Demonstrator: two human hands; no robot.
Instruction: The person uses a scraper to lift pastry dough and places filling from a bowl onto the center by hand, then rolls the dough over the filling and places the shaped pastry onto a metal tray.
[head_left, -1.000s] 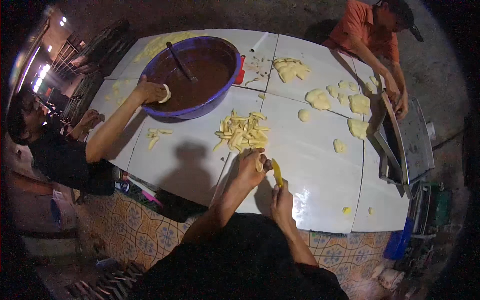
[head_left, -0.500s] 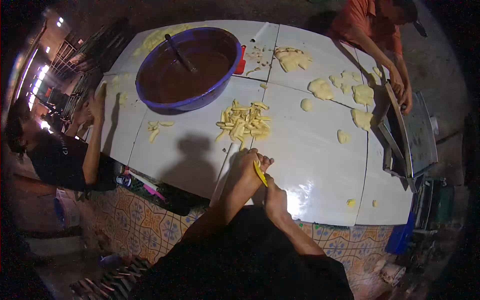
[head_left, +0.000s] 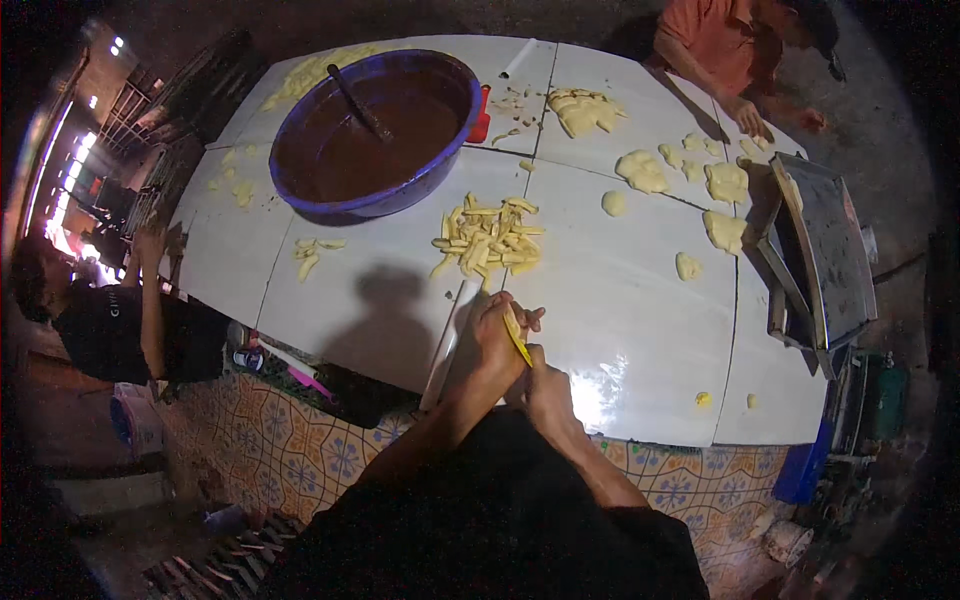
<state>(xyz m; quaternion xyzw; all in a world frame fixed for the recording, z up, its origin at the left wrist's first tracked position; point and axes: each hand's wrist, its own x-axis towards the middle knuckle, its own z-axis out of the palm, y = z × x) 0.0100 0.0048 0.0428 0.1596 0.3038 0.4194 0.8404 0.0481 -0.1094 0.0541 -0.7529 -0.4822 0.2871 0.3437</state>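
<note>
My right hand is closed around the end of a flat, thin yellow scraper. The scraper's long edge lies against my left hand, whose fingers stretch out at the near edge of the white tiled table. Just beyond my hands sits a heap of pale yellow finger-shaped dough strips. Beside my left forearm a white tube lies on the table. Whether anything is tucked in my left palm is hidden.
A purple basin of brown liquid, with a dark ladle, stands back left. Dough pieces and stacked metal trays lie right. One person is at the left, another at the far right.
My hands stay together, with the scraper shifted slightly left and up. The far-right person's hand has let go of the tray, which has tipped outward. The left person has leaned back from the table.
</note>
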